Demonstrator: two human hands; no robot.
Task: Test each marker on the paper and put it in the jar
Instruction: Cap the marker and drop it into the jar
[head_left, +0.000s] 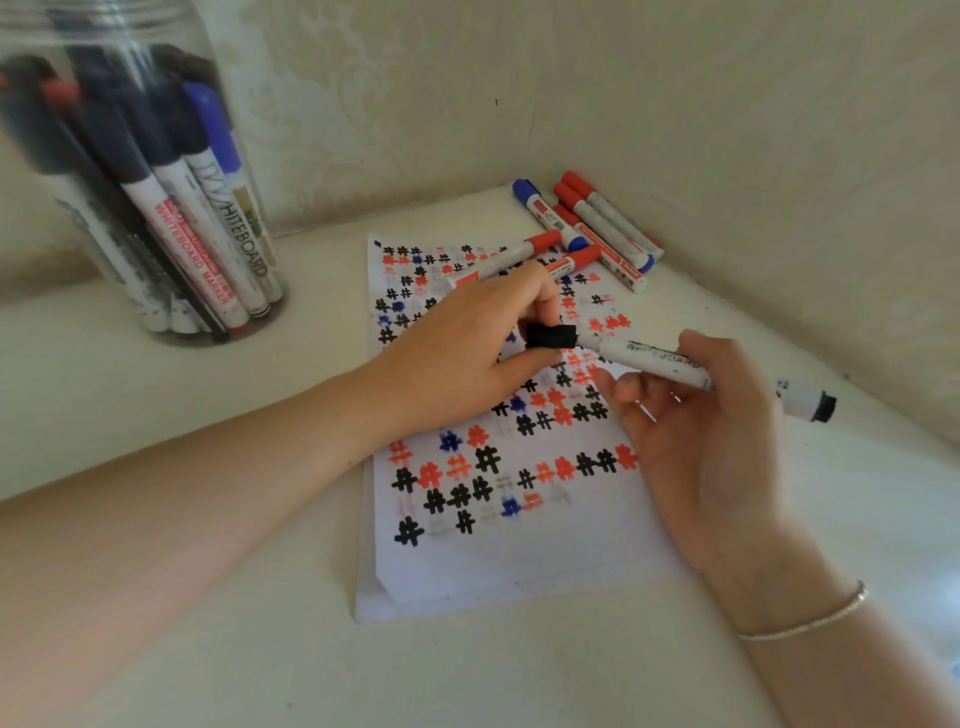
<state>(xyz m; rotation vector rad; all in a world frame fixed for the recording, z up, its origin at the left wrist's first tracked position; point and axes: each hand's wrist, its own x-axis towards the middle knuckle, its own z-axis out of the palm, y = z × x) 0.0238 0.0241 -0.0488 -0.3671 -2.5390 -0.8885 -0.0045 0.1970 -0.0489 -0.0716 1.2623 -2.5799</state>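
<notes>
I judge capping or uncapping: left hand pinches black cap, right hand grips marker. Jar at ten o'clock; more markers at one o'clock of paper.

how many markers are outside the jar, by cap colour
red-capped markers: 5
blue-capped markers: 1 clear, perhaps a second buried in the pile
black-capped marker, being held: 1
total: 7, perhaps 8
</notes>
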